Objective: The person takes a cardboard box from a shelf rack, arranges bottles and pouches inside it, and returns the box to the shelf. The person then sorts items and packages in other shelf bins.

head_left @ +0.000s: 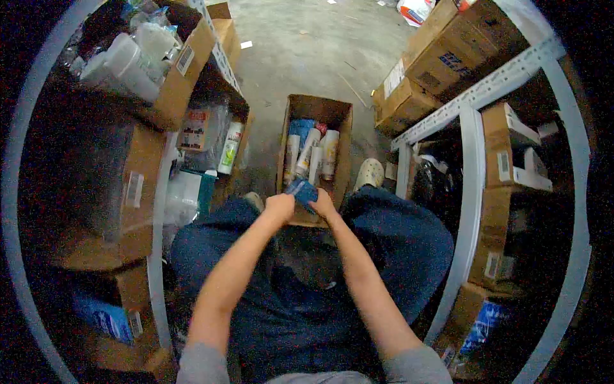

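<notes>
The left hand (pixel 280 206) and right hand (pixel 322 203) are holding a blue packet (pixel 302 192). It is looking light, soft and maybe slippery, so pinching its edges is probably working best.

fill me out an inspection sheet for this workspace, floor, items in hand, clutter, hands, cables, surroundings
Surface: bare grey concrete floor, under an open brown cardboard box.
Job's things: dark blue packet held at the box's near end, contents unclear; white cylindrical items inside the box.
Clutter: small white paper scrap on the floor.
Hands: left hand and right hand both grip the packet.
Cables: nothing seen.
Surroundings: grey metal shelving both sides, holding brown cardboard cartons.
</notes>
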A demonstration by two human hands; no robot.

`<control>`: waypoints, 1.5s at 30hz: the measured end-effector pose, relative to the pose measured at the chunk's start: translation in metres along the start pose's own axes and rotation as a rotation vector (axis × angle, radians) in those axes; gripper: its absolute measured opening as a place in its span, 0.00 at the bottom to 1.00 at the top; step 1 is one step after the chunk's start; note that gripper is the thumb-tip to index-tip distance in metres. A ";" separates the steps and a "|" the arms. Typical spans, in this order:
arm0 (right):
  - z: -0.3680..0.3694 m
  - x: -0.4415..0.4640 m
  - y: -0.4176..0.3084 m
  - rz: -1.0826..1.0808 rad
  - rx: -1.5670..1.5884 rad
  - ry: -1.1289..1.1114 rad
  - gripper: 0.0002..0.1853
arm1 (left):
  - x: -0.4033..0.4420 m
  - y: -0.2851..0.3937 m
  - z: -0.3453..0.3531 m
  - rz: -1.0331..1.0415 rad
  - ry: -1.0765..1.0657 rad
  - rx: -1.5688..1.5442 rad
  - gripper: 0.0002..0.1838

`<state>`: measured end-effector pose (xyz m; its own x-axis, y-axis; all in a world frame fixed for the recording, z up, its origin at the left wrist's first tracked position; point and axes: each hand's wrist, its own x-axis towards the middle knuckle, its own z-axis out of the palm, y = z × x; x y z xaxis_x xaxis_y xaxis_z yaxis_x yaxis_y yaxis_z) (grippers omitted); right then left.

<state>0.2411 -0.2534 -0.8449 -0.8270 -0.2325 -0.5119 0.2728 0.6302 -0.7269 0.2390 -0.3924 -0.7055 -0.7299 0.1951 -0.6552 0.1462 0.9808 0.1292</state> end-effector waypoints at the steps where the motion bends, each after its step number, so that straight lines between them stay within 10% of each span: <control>1: 0.015 0.013 0.012 0.045 -0.090 -0.001 0.41 | 0.011 -0.003 0.011 -0.010 0.012 -0.001 0.10; 6: 0.042 0.038 0.048 -0.014 -0.083 0.144 0.46 | 0.034 -0.023 0.061 -0.168 0.049 -0.355 0.10; 16: 0.012 0.030 0.040 -0.056 -0.266 0.029 0.17 | 0.060 0.000 0.118 -0.330 0.087 -0.702 0.33; 21: -0.035 0.026 0.015 -0.211 0.107 0.167 0.11 | 0.066 0.002 0.112 -0.352 0.470 -0.717 0.36; 27: -0.033 0.031 0.019 -0.387 0.174 0.519 0.06 | 0.062 -0.001 0.105 -0.406 0.471 -0.838 0.35; 34: -0.055 0.012 -0.011 -0.137 0.765 0.291 0.08 | 0.097 -0.015 0.151 -0.146 0.573 -1.227 0.28; 45: -0.073 0.007 -0.019 -0.200 0.593 0.559 0.14 | 0.054 0.002 0.055 -0.146 0.485 -1.790 0.19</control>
<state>0.1940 -0.2128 -0.8010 -0.9665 0.2013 -0.1591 0.1793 0.0863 -0.9800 0.2366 -0.3796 -0.7819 -0.8204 -0.2138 -0.5303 -0.4818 -0.2408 0.8425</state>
